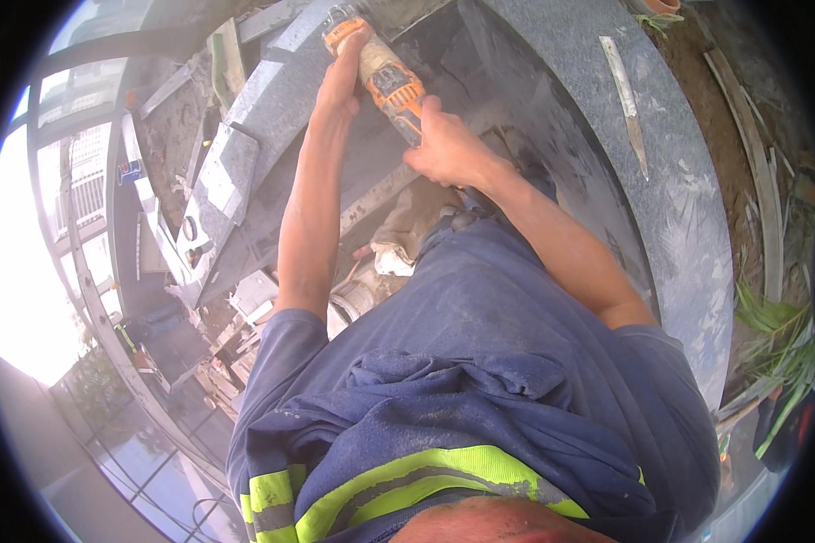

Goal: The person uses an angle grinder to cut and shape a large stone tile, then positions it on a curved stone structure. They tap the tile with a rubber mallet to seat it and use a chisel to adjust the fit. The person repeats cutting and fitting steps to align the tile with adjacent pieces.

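Both my hands hold a dusty orange and grey angle grinder [394,83], which slants up to the left at the top of the view. My left hand [342,72] is wrapped round its body near the front. Farther back, the fingers of my right hand [453,145] close round the rear handle. The tool's head lies over the edge of a grey stone slab [281,81]; its disc cannot be made out. Pale dust hangs around the front of the tool.
A curved grey stone ledge [675,217] runs down the right, with a thin pointed strip [623,100] lying on it. Beyond are soil, wooden planks [752,136] and green leaves [779,335]. Broken rubble [226,353] and a metal frame [109,317] are at left.
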The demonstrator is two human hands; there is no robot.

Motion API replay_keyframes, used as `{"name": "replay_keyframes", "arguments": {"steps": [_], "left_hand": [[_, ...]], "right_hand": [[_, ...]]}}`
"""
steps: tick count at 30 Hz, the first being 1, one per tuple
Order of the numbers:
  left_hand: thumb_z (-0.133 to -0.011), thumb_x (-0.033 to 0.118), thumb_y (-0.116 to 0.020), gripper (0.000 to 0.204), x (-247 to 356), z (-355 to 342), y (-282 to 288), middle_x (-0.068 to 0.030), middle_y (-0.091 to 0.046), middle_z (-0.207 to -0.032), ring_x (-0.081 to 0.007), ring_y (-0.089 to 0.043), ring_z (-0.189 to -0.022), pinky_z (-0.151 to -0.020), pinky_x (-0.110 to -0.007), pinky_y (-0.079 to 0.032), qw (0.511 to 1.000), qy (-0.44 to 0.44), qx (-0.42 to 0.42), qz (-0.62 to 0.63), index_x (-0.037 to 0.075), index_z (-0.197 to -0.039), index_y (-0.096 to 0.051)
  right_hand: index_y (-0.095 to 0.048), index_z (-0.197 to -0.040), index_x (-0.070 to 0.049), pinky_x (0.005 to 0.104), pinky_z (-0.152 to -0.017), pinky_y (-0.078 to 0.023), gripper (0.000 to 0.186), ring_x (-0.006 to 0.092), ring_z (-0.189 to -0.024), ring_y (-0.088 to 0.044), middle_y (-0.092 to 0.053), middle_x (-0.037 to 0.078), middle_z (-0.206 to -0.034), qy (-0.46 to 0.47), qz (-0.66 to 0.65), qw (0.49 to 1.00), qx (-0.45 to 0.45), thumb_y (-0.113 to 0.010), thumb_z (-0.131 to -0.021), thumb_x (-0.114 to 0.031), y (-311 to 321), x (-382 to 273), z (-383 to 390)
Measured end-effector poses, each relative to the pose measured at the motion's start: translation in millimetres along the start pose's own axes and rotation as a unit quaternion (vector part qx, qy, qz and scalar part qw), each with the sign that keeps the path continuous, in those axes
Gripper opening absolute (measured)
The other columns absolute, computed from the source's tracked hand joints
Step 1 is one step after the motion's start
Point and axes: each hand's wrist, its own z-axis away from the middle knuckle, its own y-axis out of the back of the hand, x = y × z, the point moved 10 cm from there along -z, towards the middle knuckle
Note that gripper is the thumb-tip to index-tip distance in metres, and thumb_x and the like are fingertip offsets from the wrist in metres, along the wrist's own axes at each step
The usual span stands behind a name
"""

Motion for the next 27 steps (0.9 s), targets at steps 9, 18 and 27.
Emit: {"name": "replay_keyframes", "arguments": {"steps": [9,18,27], "left_hand": [[-0.097,0.059,-0.078,0.092,11.3,17.8,-19.3,-0.0183,-0.067,-0.146,-0.0295,-0.064,-0.136,-0.117,-0.044,-0.047,0.999,-0.009,-0.034,0.032,-0.007,-0.157,-0.055],[-0.098,0.055,-0.079,0.086,8.4,18.0,-19.4,-0.0172,-0.068,-0.142,-0.0287,-0.068,-0.129,-0.112,-0.044,-0.052,0.998,-0.018,-0.034,0.044,-0.006,-0.154,-0.056],[-0.099,0.055,-0.079,0.086,7.7,21.2,-21.9,-0.017,-0.068,-0.14,-0.0281,-0.069,-0.126,-0.108,-0.044,-0.055,0.997,-0.011,-0.046,0.057,-0.007,-0.154,-0.055]], "right_hand": [[-0.034,-0.149,0.015,0.0445,-0.063,-0.061,0.07,0.0339,-0.075,-0.078,-0.074,0.028,-0.1,0.006,0.02,1.0,0.014,-0.07,-0.093,-0.007,3.9,0.8,8.7],[-0.037,-0.144,0.017,0.0447,-0.062,-0.061,0.066,0.0336,-0.075,-0.078,-0.073,0.028,-0.097,-0.007,0.016,1.0,-0.004,-0.07,-0.093,-0.007,2.2,5.2,6.2],[-0.041,-0.137,0.017,0.0502,-0.082,-0.066,0.063,0.0454,-0.1,-0.081,-0.076,0.037,-0.107,-0.038,0.013,0.999,-0.03,-0.075,-0.092,-0.01,3.9,-1.6,14.2]]}}
